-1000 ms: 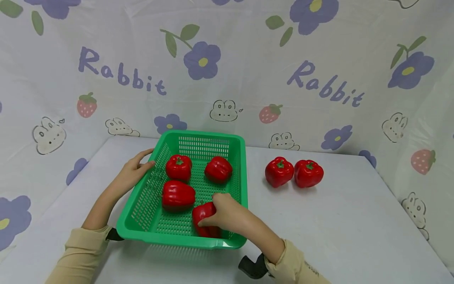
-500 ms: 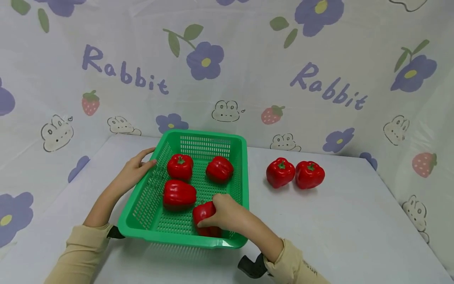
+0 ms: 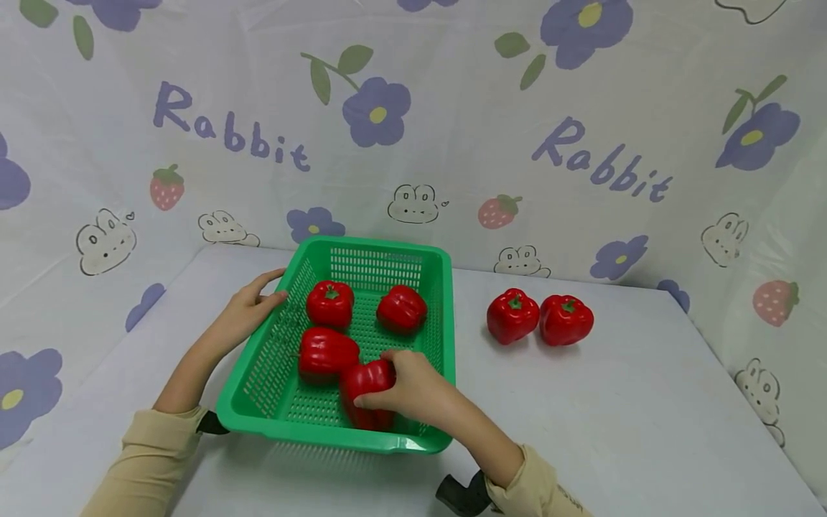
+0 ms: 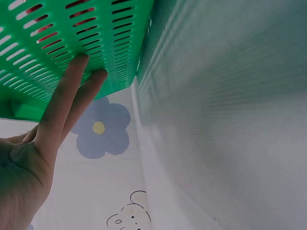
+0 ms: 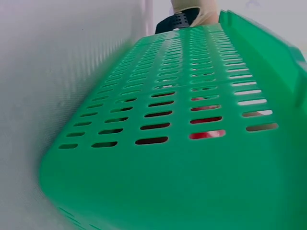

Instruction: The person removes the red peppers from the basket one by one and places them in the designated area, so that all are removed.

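Observation:
A red bell pepper is in my right hand, at the near right of a green perforated basket. Thumb and fingers grip its right side, and it leans against another bell pepper. Two more bell peppers, one upright and one on its side, lie farther back in the basket. My left hand rests at the basket's left rim. In the left wrist view, straight fingers touch its outer wall. The right wrist view shows the basket's outside, hiding the right hand.
Two red bell peppers stand side by side on the white table, right of the basket. A printed cloth hangs behind the table's back edge.
My right hand has shifted the near bell pepper slightly left and up within the basket, against its neighbour. The left hand keeps its place at the rim.

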{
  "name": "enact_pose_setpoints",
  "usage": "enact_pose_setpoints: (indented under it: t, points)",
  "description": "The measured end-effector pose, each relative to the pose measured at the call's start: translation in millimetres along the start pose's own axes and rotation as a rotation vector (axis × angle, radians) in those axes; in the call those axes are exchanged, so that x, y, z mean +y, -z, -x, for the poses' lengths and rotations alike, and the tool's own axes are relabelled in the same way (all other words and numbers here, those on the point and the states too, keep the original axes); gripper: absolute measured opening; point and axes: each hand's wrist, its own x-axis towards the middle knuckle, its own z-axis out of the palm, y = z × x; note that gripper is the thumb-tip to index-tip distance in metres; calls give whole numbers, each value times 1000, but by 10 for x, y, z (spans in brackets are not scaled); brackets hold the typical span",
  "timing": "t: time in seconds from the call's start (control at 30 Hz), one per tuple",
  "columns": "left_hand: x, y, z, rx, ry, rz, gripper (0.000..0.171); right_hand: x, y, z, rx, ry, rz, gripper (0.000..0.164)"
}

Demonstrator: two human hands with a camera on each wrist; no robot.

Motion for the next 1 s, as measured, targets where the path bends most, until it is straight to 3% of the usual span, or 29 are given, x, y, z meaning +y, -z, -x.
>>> enact_pose_setpoints:
  t: [0.5,1.0]
  points:
    - [-6,-24,-22,-13,3,29,61,47,32,49,192,35,-238,75]
    - [-12,4,-3,-16,16,20,61,132,416,235,461,109,-252,76]
